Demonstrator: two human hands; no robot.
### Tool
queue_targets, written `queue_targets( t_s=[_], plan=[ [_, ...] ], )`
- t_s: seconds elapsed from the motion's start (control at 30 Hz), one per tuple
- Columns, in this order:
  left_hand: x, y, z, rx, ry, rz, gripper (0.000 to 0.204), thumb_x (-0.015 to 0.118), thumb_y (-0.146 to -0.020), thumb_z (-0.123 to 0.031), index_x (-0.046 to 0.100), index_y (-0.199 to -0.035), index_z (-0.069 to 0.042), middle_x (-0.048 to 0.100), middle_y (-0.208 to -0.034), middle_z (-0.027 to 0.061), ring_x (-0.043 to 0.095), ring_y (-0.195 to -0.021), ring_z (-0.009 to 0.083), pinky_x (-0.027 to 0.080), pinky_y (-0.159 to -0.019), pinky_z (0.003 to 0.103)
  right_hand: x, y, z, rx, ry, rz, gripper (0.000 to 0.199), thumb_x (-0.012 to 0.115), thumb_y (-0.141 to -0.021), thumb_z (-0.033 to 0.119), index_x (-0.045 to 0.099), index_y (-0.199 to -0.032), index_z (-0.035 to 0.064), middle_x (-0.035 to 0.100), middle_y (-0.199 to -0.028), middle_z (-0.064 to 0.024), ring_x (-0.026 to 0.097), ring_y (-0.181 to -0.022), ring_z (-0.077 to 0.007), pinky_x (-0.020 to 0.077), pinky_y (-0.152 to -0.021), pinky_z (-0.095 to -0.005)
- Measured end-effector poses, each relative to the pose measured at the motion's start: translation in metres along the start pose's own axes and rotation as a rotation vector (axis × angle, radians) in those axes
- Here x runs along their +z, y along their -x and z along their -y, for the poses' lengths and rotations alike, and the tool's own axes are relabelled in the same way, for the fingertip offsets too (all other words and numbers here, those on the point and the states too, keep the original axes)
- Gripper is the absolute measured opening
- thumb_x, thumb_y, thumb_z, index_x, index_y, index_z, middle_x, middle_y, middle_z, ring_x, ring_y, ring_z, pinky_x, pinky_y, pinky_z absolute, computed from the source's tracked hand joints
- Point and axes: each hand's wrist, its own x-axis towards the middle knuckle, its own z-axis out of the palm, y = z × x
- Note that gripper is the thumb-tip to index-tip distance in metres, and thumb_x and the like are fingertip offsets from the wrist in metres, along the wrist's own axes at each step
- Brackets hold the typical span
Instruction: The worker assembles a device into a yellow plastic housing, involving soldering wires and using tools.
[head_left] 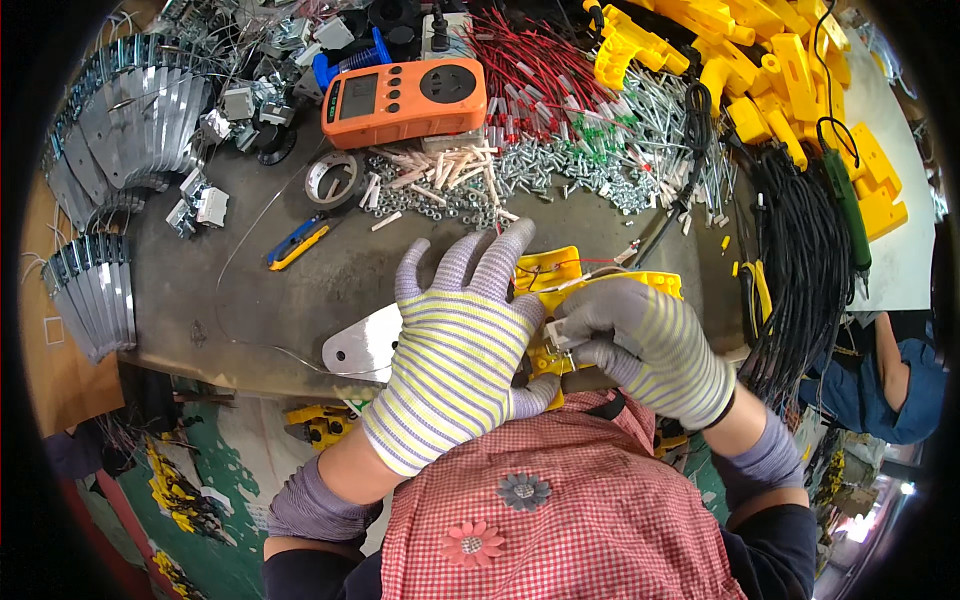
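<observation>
At the table edge (pixel 200 340) the left hand (pixel 455 345), fingers spread, is pressing down the yellow housing (pixel 560 290), while the right hand (pixel 650 345) is pinching a small part on it; this plastic looks light and stiff, best gripped by its sides.

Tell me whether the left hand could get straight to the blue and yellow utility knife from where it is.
Probably yes. The left hand rests on the yellow plastic part, and the utility knife lies to its left across bare table; only a thin wire crosses that stretch.
</observation>
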Motion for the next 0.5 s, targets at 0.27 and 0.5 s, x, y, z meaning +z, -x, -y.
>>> queue_targets(
  t_s=[0.27,0.5],
  plan=[
    [-0.002,-0.002,-0.001,-0.006,-0.035,0.013,0.057,0.079,-0.056,-0.052,0.071,-0.101,-0.016,0.041,-0.151,0.0157,0.040,-0.133,0.0372,0.022,-0.108,0.062,0.020,0.009,0.006,0.040,0.288,-0.209,0.019,0.070,-0.080,0.005,0.069,-0.099,0.0091,0.067,-0.098,-0.0082,0.068,-0.088,-0.0277,0.0570,-0.075,-0.0366],
    [0.004,0.003,0.002,0.024,-0.009,-0.130,0.068,0.079,-0.057,-0.052,0.066,-0.117,-0.022,0.043,-0.148,0.0119,0.041,-0.132,0.0356,0.021,-0.111,0.059,0.013,0.019,0.005,0.111,0.123,-0.227,0.038,0.079,-0.077,0.012,0.066,-0.112,0.0056,0.067,-0.100,-0.0103,0.066,-0.091,-0.0312,0.0527,-0.080,-0.0408]
  ],
)
